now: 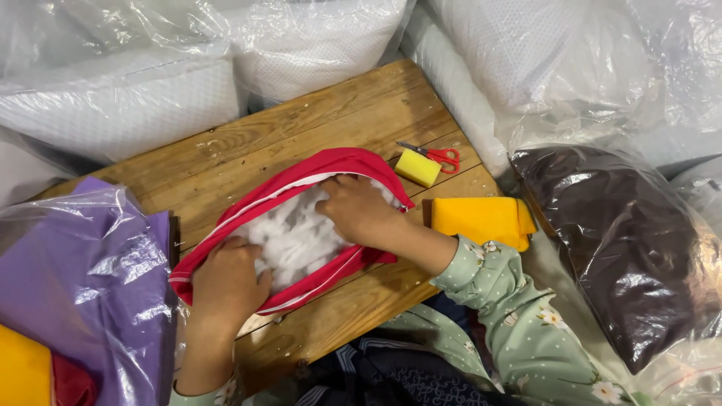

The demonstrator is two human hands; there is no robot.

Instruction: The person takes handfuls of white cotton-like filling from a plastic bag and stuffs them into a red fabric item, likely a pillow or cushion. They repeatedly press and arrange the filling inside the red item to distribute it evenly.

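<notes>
Pressing down at the near left, the left hand (229, 278) lies fingers-curled over the near end of a red zippered cover (286, 218), gripping its edge where the white stuffing (297, 233) shows through. The cover lies open across the middle of a wooden table (316, 128), its mouth gaping towards the camera. A little farther and to the right, the right hand (359, 210) is pushed into the opening, fingers bent and buried in the filling, so whether it pinches a clump I cannot tell. Small white flecks already dot the near boards; a hard shove could spill more stuffing over the rim, and fibres may catch in the zipper teeth. Right of the cover lies a folded yellow cloth (481, 219); beyond it a yellow sponge block (418, 167) touches red-handled scissors (440, 156), near enough to snag fabric. At the near left, a purple plastic bag (83, 278); at the far edge, bagged white pillows (128, 98); at right, a dark bagged cushion (624, 248).
</notes>
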